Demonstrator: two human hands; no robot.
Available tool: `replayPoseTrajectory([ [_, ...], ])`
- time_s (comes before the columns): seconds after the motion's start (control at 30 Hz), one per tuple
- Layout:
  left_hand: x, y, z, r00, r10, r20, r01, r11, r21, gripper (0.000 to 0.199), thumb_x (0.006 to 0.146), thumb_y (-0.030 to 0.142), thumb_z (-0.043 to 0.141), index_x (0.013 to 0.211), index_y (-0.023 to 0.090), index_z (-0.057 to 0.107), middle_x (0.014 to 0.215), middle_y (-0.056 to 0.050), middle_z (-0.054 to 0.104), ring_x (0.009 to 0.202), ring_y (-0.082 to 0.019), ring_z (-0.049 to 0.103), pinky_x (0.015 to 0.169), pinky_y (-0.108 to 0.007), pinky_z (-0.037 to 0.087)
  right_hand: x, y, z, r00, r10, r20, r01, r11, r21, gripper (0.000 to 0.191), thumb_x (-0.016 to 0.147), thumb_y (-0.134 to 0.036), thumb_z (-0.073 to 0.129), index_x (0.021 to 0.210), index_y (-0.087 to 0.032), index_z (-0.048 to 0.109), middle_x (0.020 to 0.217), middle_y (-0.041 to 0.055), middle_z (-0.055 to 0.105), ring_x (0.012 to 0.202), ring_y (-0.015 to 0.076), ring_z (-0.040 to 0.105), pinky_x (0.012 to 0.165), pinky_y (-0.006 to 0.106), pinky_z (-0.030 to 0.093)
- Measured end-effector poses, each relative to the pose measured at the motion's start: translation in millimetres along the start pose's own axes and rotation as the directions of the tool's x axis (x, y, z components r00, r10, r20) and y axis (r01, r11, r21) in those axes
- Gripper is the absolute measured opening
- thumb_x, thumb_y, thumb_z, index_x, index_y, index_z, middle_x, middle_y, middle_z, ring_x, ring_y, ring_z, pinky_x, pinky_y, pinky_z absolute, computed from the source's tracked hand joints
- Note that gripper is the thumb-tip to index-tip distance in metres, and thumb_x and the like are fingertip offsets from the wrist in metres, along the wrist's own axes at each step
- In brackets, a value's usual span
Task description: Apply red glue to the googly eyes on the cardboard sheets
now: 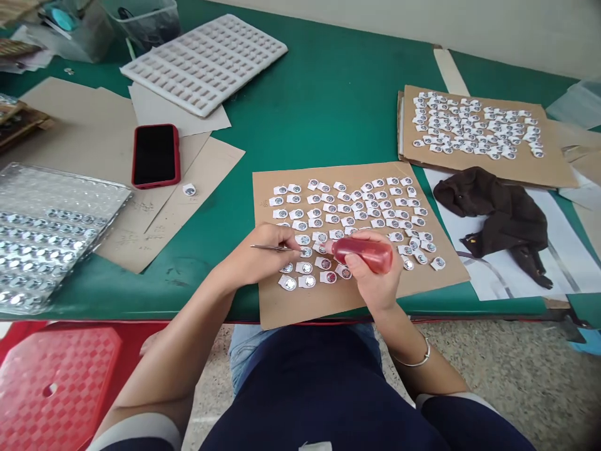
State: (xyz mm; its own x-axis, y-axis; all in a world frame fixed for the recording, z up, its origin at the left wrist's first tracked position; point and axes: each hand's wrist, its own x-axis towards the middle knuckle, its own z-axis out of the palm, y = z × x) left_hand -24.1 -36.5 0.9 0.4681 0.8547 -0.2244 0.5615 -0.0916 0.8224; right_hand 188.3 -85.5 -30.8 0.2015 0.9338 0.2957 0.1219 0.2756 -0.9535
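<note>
A brown cardboard sheet [300,313] lies at the table's front edge, carrying rows of small white tabs with round silvery discs [327,277]. My right hand [378,275] is closed around a red squeeze bottle [364,252], whose pale tip points left, over a disc in the lower rows. Just left of that tip, my left hand [263,254] pinches a thin metal tool [267,248] at the sheet's left side; its fingertips are beside the tabs. A few discs near the bottle look reddish inside.
A second board of tabs [479,164] lies at the back right, above a dark cloth [511,216]. To the left are a red-cased phone [156,156], loose paper and a clear tray of silvery discs [51,244]. A white moulded tray [206,62] and plastic bins [145,25] stand behind.
</note>
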Motion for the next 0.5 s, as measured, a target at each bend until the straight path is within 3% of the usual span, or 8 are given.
replayPoseTrajectory([
  [0.17,1.3,-2.1,-1.7,0.997,-0.082,0.014,0.083,0.995,-0.049,0.013,0.075,0.028,0.061,0.076,0.017,0.067,0.07,-0.001,0.066,0.064,-0.013,0.059,0.054,-0.022,0.042,-6.2,-1.2,3.1,0.992,-0.128,-0.024,0.121,0.975,-0.185,0.026,0.069,-0.023,0.072,0.093,-0.02,0.062,0.088,0.0029,0.06,0.08,0.0176,0.06,0.073,0.037,0.052],
  [0.5,-0.4,-6.0,0.7,0.997,-0.073,-0.01,0.072,0.995,-0.063,0.016,0.076,0.032,0.063,0.076,0.017,0.067,0.072,-0.003,0.068,0.065,-0.014,0.061,0.056,-0.023,0.044,-1.1,-3.0,5.9,0.979,-0.202,0.028,0.203,0.95,-0.239,0.024,0.069,-0.02,0.073,0.09,-0.02,0.061,0.083,0.0014,0.061,0.077,0.0153,0.059,0.071,0.034,0.049],
])
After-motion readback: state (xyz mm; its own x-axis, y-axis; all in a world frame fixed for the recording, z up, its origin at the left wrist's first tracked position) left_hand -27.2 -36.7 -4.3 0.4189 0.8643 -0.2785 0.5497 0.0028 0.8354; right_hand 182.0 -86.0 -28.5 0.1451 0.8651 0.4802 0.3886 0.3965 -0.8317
